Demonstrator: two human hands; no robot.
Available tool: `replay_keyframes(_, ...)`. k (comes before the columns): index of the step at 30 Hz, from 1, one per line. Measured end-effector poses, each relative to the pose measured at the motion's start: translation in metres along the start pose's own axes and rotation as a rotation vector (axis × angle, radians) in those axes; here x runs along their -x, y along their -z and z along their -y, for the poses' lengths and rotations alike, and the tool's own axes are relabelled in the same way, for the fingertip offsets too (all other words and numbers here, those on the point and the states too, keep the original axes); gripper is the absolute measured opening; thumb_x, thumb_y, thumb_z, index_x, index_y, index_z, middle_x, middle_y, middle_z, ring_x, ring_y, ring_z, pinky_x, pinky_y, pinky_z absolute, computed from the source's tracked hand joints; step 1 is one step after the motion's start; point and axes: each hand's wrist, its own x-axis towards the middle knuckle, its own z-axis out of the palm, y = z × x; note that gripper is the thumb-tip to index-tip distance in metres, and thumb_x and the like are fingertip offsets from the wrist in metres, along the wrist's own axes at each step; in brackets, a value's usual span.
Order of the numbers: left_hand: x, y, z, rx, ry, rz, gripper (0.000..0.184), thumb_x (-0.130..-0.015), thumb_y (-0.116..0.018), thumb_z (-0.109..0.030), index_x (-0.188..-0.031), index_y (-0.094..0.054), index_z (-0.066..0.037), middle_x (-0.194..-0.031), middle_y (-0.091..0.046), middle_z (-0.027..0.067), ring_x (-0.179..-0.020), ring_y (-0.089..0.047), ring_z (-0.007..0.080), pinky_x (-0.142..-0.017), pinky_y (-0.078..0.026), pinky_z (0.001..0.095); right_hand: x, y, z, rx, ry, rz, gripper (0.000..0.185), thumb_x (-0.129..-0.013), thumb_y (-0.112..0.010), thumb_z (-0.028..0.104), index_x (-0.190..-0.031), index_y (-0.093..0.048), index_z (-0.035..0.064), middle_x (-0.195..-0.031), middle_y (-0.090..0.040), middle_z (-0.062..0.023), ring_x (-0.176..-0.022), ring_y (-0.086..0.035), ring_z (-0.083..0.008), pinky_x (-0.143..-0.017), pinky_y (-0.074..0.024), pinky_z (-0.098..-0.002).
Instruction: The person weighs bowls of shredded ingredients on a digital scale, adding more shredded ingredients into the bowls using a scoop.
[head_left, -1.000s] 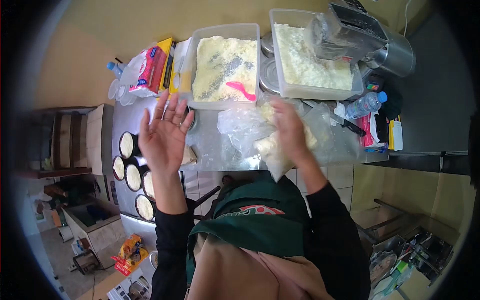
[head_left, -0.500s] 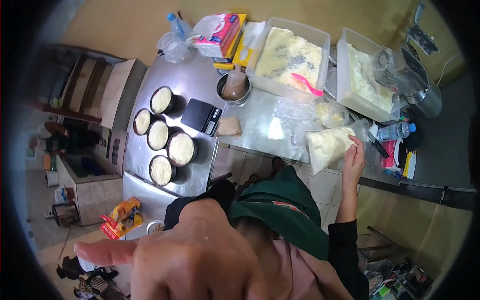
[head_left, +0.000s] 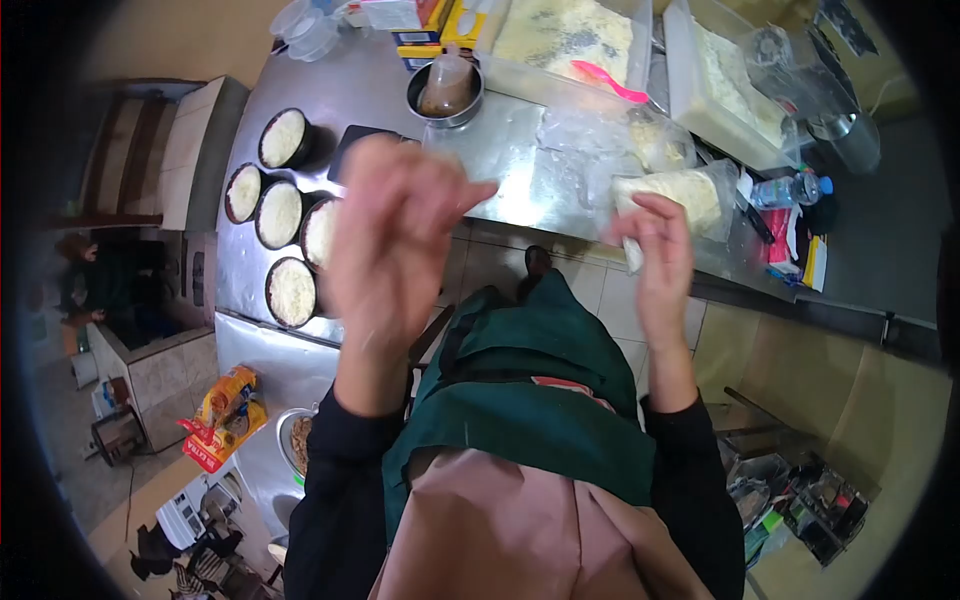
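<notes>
Fingers of the left hand [head_left: 390,240] are bending loosely above the near side of the tabletop [head_left: 510,165], blurring with motion; whether they are pinching anything small, I cannot tell. The right hand [head_left: 662,255] is reaching over the near edge of a clear plastic bag [head_left: 700,192] of pale filling, its fingers bending with gaps between them; whether they are gripping the plastic, I cannot tell. This bag is lying on the right part of the tabletop, by its near edge. Crumpled clear plastic [head_left: 580,138] is lying just beyond and left of it.

Farther back, two plastic tubs of pale, crumbly food are standing side by side, a pink spoon [head_left: 610,82] resting in the left one. To the right of the bag, a water bottle [head_left: 785,193] is lying near a black-handled knife [head_left: 757,222]. A metal bowl [head_left: 468,112] is holding a bag of brown stuff. Beyond the left hand, five dark round containers with white tops are standing in a cluster, a black device [head_left: 362,138] sitting near them, partly hidden by the hand.
</notes>
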Motion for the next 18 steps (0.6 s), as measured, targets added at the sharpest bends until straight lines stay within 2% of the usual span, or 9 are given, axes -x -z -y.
replay_keyframes(2, -0.012, 0.004, 0.041, -0.341, 0.215, -0.323, 0.059, -0.094, -0.036, -0.052, -0.130, -0.040, -0.005, -0.128, -0.049, 0.0172, -0.118, -0.047, 0.0246, -0.103, -0.033, 0.0397, -0.007, -0.033, 0.006, 0.446, 0.497, -0.001, 0.021, -0.089, -0.050, 0.008, -0.110, -0.054, 0.0022, -0.106, -0.058, -0.0141, -0.100, -0.058, -0.0271, -0.087, -0.0460, -0.0357)
replay_keyframes(3, -0.010, 0.009, 0.056, -0.336, 0.222, -0.305, 0.059, -0.094, -0.036, -0.052, -0.130, -0.040, -0.005, -0.128, -0.049, 0.0172, -0.118, -0.047, 0.0246, -0.103, -0.033, 0.0397, 0.002, -0.052, 0.017, 0.339, 0.528, 0.112, 0.030, -0.086, -0.055, 0.012, -0.115, -0.054, 0.0041, -0.118, -0.051, -0.0168, -0.113, -0.050, -0.0320, -0.095, -0.0412, -0.0424)
replay_keyframes(5, -0.009, 0.016, 0.080, 0.217, 0.477, -0.327, 0.075, -0.091, -0.028, -0.062, -0.140, -0.030, -0.005, -0.140, -0.038, 0.0202, -0.126, -0.039, 0.0286, -0.105, -0.030, 0.0404, 0.011, -0.074, 0.000, 0.372, 0.745, 0.369, 0.040, -0.089, -0.051, 0.023, -0.127, -0.051, 0.0093, -0.129, -0.046, -0.0144, -0.124, -0.042, -0.0309, -0.103, -0.0305, -0.0473)
replay_keyframes(7, -0.005, 0.008, 0.081, 0.316, 0.532, -0.209, 0.086, -0.088, -0.023, -0.069, -0.145, -0.020, -0.005, -0.146, -0.027, 0.0212, -0.133, -0.030, 0.0315, -0.107, -0.028, 0.0403, 0.016, -0.071, -0.010, 0.619, 0.791, 0.442, 0.043, -0.093, -0.043, 0.032, -0.130, -0.049, 0.0111, -0.134, -0.043, -0.0127, -0.128, -0.039, -0.0293, -0.105, -0.0268, -0.0481)
replay_keyframes(9, -0.007, -0.004, 0.069, 0.388, 0.471, -0.353, 0.086, -0.088, -0.024, -0.068, -0.145, -0.018, -0.004, -0.149, -0.018, 0.0219, -0.137, -0.023, 0.0350, -0.110, -0.024, 0.0424, 0.016, -0.056, -0.016, 0.797, 0.854, 0.442, 0.049, -0.094, -0.036, 0.041, -0.132, -0.048, 0.0136, -0.137, -0.041, -0.0107, -0.130, -0.037, -0.0279, -0.107, -0.0238, -0.0488)
replay_keyframes(13, -0.005, 0.004, 0.044, 0.017, 0.405, -0.393, 0.074, -0.093, -0.029, -0.056, -0.145, -0.020, -0.004, -0.149, -0.022, 0.0177, -0.137, -0.024, 0.0292, -0.108, -0.026, 0.0394, 0.014, -0.006, -0.048, 1.076, 0.547, 0.205, 0.039, -0.088, -0.054, 0.020, -0.126, -0.053, 0.0147, -0.136, -0.043, -0.0099, -0.124, -0.043, -0.0277, -0.104, -0.0302, -0.0492)
replay_keyframes(15, -0.002, 0.005, 0.038, -0.050, 0.394, -0.417, 0.067, -0.094, -0.030, -0.049, -0.144, -0.024, -0.005, -0.148, -0.026, 0.0150, -0.135, -0.027, 0.0266, -0.108, -0.023, 0.0391, 0.018, 0.033, -0.059, 0.946, 0.389, 0.106, 0.039, -0.082, -0.059, 0.008, -0.120, -0.056, 0.0124, -0.120, -0.056, -0.0100, -0.108, -0.054, -0.0260, -0.095, -0.0389, -0.0435)
replay_keyframes(17, 0.002, 0.010, 0.038, -0.082, 0.396, -0.404, 0.064, -0.095, -0.030, -0.045, -0.143, -0.025, -0.004, -0.148, -0.028, 0.0151, -0.135, -0.028, 0.0255, -0.107, -0.025, 0.0385, 0.024, 0.073, -0.061, 0.799, 0.263, 0.022, 0.028, -0.086, -0.055, 0.009, -0.114, -0.058, 0.0117, -0.088, -0.065, -0.0122, -0.082, -0.062, -0.0296, -0.077, -0.0463, -0.0410)
replay_keyframes(18, 0.003, 0.011, 0.040, -0.138, 0.400, -0.433, 0.063, -0.095, -0.030, -0.044, -0.144, -0.024, -0.004, -0.148, -0.027, 0.0166, -0.135, -0.029, 0.0262, -0.106, -0.028, 0.0386, 0.028, 0.092, -0.064, 0.798, 0.266, 0.003, 0.028, -0.086, -0.055, 0.009, -0.114, -0.058, 0.0117, -0.088, -0.065, -0.0122, -0.082, -0.062, -0.0296, -0.077, -0.0463, -0.0410)
